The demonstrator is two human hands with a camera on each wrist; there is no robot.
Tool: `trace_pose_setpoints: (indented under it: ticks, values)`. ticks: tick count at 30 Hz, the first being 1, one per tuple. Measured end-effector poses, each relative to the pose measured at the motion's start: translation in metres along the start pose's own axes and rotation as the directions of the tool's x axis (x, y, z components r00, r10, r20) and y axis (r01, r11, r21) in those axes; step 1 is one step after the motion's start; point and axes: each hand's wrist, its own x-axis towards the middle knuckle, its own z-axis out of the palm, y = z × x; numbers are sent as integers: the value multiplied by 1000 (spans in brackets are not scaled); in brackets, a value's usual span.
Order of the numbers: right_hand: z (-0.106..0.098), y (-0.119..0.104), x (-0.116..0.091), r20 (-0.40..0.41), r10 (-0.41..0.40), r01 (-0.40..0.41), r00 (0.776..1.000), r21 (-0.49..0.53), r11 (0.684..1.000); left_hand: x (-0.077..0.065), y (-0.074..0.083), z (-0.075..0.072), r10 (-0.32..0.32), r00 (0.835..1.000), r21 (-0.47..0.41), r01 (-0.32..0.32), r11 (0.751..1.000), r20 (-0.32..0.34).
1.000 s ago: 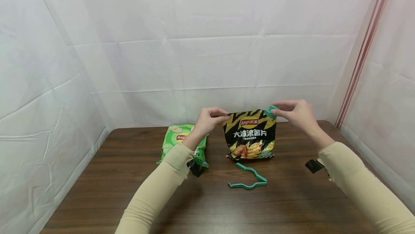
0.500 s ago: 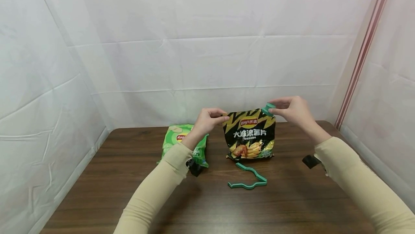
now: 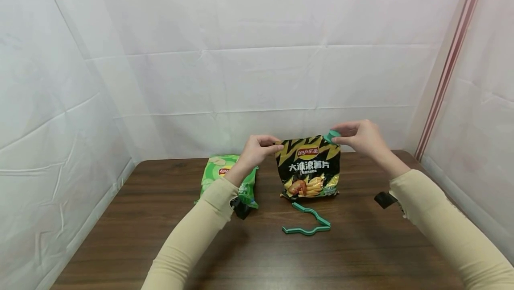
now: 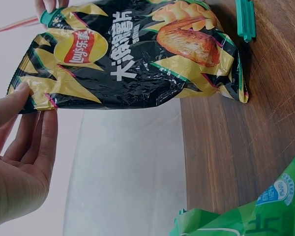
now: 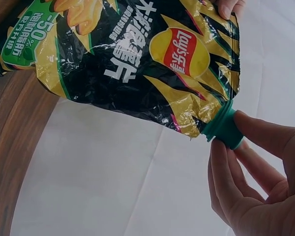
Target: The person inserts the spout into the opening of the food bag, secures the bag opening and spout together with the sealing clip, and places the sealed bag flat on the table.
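A black and yellow Lay's chip bag [image 3: 308, 167] stands upright on the table, its bottom near the wood. My left hand [image 3: 254, 151] pinches the bag's top left corner between thumb and fingers. At the top right corner, my right hand [image 3: 361, 136] pinches a green cap-like spout [image 3: 331, 136] between thumb and fingertips. In the right wrist view the ridged edge of the spout [image 5: 223, 127] meets the bag's corner; how far it reaches inside cannot be seen. Just in front of the bag lies a green hinged bag clip [image 3: 308, 225], spread apart in a bent V.
A green Lay's chip bag [image 3: 217, 178] lies at the back left, partly hidden behind my left forearm. The dark wooden table [image 3: 273, 263] is bordered by white curtains [image 3: 257, 80] at the back and sides.
My right hand has shifted slightly left and up with the spout, and the bag's right side has tilted a little left. My left hand has stayed almost still.
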Motion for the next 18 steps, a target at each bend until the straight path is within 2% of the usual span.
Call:
trace_pose_setpoints:
  ticks: [18]
  values:
    - [2,8,-1,27,22,-23,999,27,999,0,-1,-2,-15,1000,-10,15,1000,-10]
